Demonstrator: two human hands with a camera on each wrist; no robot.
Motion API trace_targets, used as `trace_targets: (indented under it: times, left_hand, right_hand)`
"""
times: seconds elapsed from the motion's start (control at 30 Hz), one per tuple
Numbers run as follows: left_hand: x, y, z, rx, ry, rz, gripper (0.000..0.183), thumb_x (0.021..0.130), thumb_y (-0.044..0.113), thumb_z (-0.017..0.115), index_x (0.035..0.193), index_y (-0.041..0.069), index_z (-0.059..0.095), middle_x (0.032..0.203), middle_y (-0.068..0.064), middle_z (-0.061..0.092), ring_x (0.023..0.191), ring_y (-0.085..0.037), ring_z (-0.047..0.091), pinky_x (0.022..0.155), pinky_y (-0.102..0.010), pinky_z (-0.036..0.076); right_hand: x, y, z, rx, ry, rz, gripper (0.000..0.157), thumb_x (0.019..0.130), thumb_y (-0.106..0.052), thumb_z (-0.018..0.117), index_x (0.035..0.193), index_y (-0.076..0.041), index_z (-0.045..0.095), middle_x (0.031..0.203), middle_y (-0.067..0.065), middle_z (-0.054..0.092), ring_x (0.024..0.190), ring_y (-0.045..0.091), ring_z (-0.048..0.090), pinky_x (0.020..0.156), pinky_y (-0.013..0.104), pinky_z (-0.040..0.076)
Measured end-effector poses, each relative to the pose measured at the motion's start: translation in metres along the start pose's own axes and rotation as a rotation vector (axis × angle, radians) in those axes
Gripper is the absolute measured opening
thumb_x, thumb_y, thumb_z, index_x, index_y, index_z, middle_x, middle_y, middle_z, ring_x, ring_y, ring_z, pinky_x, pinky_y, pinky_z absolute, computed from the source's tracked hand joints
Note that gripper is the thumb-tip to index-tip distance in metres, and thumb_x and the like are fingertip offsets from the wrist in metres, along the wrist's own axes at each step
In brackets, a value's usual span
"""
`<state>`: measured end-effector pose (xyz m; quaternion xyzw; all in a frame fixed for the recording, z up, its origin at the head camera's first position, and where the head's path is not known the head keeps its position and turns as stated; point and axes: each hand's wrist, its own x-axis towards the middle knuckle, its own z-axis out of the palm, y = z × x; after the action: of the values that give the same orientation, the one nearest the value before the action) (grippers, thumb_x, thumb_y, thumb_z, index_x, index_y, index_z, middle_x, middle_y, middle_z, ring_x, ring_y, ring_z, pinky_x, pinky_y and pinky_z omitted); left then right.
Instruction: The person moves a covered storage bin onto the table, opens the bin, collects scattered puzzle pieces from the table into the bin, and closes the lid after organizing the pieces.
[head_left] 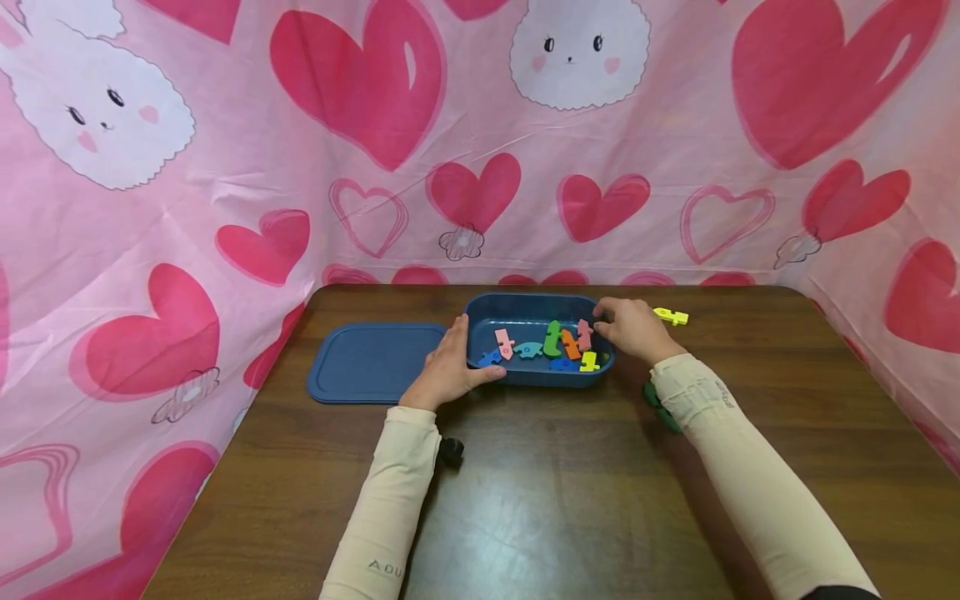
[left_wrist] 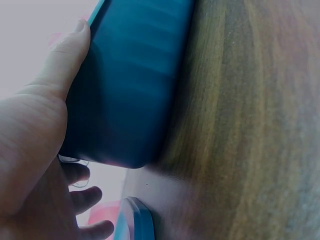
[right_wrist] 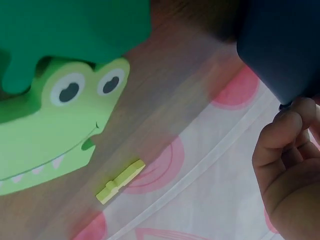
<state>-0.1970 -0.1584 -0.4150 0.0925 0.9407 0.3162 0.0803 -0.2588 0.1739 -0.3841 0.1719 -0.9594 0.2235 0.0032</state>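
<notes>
Dark blue is the deep, rounded, plastic-looking box (head_left: pixel 536 378), which in the head view stands near the far edge of the brown wooden table (head_left: pixel 540 492), before a pink cloth (head_left: pixel 600 142) printed with hearts. Inside it lie loosely several small flat puzzle-like pieces, among them a green one (head_left: pixel 552 340), an orange one (head_left: pixel 571 344) and a light blue one (head_left: pixel 528 350); the high walls, I suppose, prevent them from scattering. The two hands are apart, at opposite ends of the box. The left hand (head_left: pixel 447 367) spreads around the near left corner, perhaps to steady it. The right hand (head_left: pixel 636 327) has its fingers bent at the right rim. The flat blue lid (head_left: pixel 375 363) lies at the left, so the box is open from above.

In the left wrist view, the thumb rests straight along the wall, while the other fingers extend past the end; this looks to me like a light support.

In the right wrist view, the bent fingers meet at the box corner, but I cannot tell whether they pinch the rim or some piece. Well apart from them are a green crocodile figure (right_wrist: pixel 65 112) and a yellow piece (right_wrist: pixel 120 182).
</notes>
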Motion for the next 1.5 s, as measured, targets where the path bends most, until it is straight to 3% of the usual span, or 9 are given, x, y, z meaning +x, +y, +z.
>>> trace_targets:
  times: [0.17, 0.33, 0.43, 0.6, 0.83, 0.93, 1.07, 1.2, 1.5]
  left_hand:
    - [0.000, 0.001, 0.000, 0.000, 0.005, 0.002, 0.123, 0.082, 0.069, 0.071, 0.163, 0.013, -0.002, 0.169, -0.007, 0.003, 0.153, -0.028, 0.009, 0.118, -0.059, 0.014]
    - [-0.001, 0.001, -0.001, -0.004, 0.003, -0.004, 0.122, 0.082, 0.069, 0.070, 0.163, 0.013, -0.001, 0.169, -0.006, 0.004, 0.153, -0.028, 0.009, 0.118, -0.058, 0.013]
    - [-0.001, 0.001, -0.001, -0.007, 0.008, -0.003, 0.122, 0.082, 0.069, 0.070, 0.163, 0.012, -0.001, 0.169, -0.007, 0.004, 0.153, -0.028, 0.009, 0.118, -0.058, 0.013]
    - [-0.001, 0.002, -0.002, -0.009, 0.012, 0.000, 0.122, 0.082, 0.068, 0.071, 0.163, 0.011, 0.000, 0.169, -0.007, 0.004, 0.153, -0.028, 0.009, 0.118, -0.058, 0.013]
    - [-0.001, 0.003, 0.001, -0.008, 0.006, -0.003, 0.123, 0.082, 0.069, 0.070, 0.163, 0.013, -0.003, 0.169, -0.006, 0.003, 0.153, -0.028, 0.008, 0.118, -0.059, 0.013]
    - [0.000, 0.004, 0.004, -0.005, -0.002, -0.007, 0.122, 0.082, 0.069, 0.070, 0.163, 0.014, -0.004, 0.169, -0.007, 0.002, 0.153, -0.027, 0.008, 0.118, -0.059, 0.013]
    - [0.000, 0.005, 0.005, -0.007, 0.004, -0.008, 0.122, 0.082, 0.068, 0.071, 0.163, 0.014, -0.003, 0.169, -0.006, 0.003, 0.153, -0.027, 0.008, 0.118, -0.060, 0.013]
    - [0.002, 0.004, 0.004, -0.012, 0.015, -0.001, 0.123, 0.081, 0.069, 0.071, 0.163, 0.014, -0.002, 0.169, -0.006, 0.003, 0.153, -0.027, 0.008, 0.118, -0.060, 0.013]
    - [0.002, 0.003, 0.003, -0.015, 0.017, -0.015, 0.123, 0.082, 0.067, 0.072, 0.163, 0.014, -0.003, 0.169, -0.007, 0.004, 0.153, -0.028, 0.009, 0.118, -0.060, 0.012]
  right_hand:
    - [-0.002, 0.002, 0.000, 0.070, -0.011, 0.037, 0.027, 0.097, -0.015, 0.067, 0.120, -0.001, 0.066, 0.080, 0.010, 0.066, 0.074, 0.028, 0.059, 0.070, 0.045, 0.052]
    - [-0.008, 0.014, -0.002, 0.184, 0.066, 0.050, 0.028, 0.102, -0.019, 0.062, 0.124, -0.002, 0.065, 0.096, 0.016, 0.069, 0.086, 0.032, 0.061, 0.079, 0.050, 0.052]
    - [-0.012, 0.030, -0.006, 0.173, 0.149, 0.047, 0.026, 0.102, -0.018, 0.061, 0.120, -0.001, 0.067, 0.103, 0.020, 0.069, 0.090, 0.035, 0.060, 0.078, 0.052, 0.051]
    - [-0.020, 0.066, -0.016, 0.079, 0.203, 0.084, 0.023, 0.098, -0.012, 0.060, 0.114, 0.002, 0.068, 0.092, 0.021, 0.069, 0.083, 0.039, 0.061, 0.072, 0.053, 0.046]
    - [-0.029, 0.115, -0.022, -0.016, 0.093, 0.210, 0.034, 0.096, -0.013, 0.059, 0.123, 0.008, 0.061, 0.113, 0.035, 0.063, 0.092, 0.053, 0.058, 0.078, 0.063, 0.045]
    - [-0.033, 0.125, -0.022, -0.015, 0.013, 0.257, 0.046, 0.097, -0.015, 0.057, 0.134, 0.012, 0.053, 0.120, 0.038, 0.060, 0.083, 0.047, 0.061, 0.072, 0.056, 0.050]
    - [-0.035, 0.125, -0.023, 0.002, -0.054, 0.278, 0.051, 0.098, -0.016, 0.056, 0.138, 0.014, 0.048, 0.114, 0.035, 0.062, 0.067, 0.033, 0.059, 0.058, 0.044, 0.050]
    - [-0.032, 0.121, -0.025, 0.008, -0.041, 0.241, 0.036, 0.095, -0.012, 0.059, 0.123, 0.012, 0.057, 0.101, 0.030, 0.065, 0.070, 0.033, 0.060, 0.060, 0.044, 0.050]
    - [-0.031, 0.118, -0.025, 0.108, -0.106, 0.261, 0.021, 0.090, -0.003, 0.064, 0.102, 0.009, 0.052, 0.062, 0.009, 0.057, 0.048, 0.018, 0.058, 0.045, 0.032, 0.051]
